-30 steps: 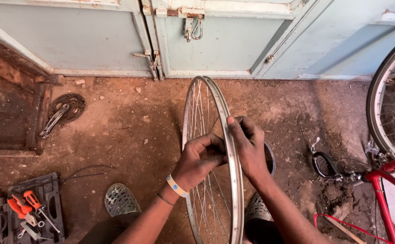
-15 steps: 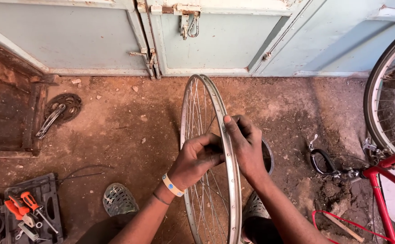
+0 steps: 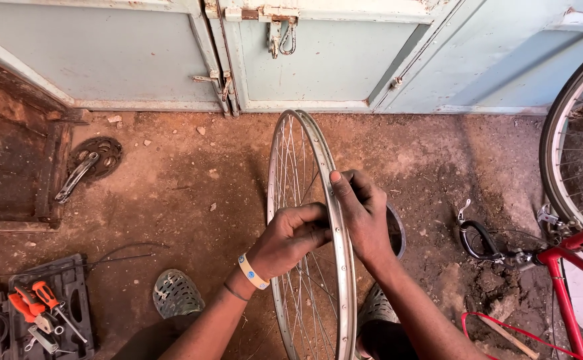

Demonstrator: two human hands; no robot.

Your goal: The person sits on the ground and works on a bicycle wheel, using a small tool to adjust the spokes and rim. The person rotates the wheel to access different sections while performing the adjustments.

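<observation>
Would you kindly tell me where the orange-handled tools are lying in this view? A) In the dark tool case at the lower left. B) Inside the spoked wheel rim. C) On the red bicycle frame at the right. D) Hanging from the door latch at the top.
A: the orange-handled tools lie in the dark tool case on the dirt at the lower left.
</observation>
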